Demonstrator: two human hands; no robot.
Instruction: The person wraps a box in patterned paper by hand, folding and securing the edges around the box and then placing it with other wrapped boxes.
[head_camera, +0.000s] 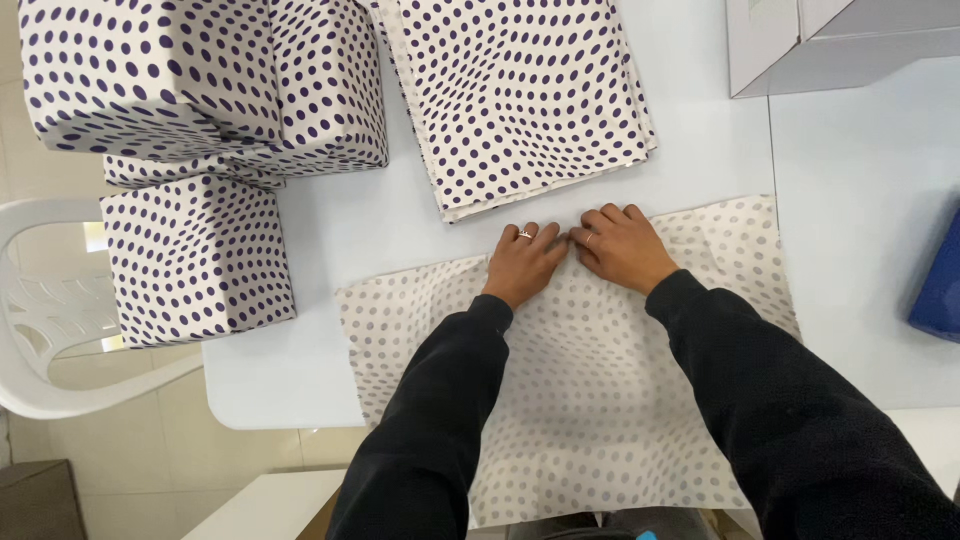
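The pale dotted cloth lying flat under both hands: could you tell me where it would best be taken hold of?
Probably at the far edge of the pale dotted cloth, coming from above, where the left hand and right hand already press. It lies flat on the table, so only edges and corners offer a pinch.

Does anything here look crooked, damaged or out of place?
Only slightly: the pale dotted fabric sheet under both hands lies askew to the white table's edge, overhanging the near side. Nothing looks torn or spilled.

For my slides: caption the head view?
Both hands, left hand and right hand, press a faded dotted cloth on a table.
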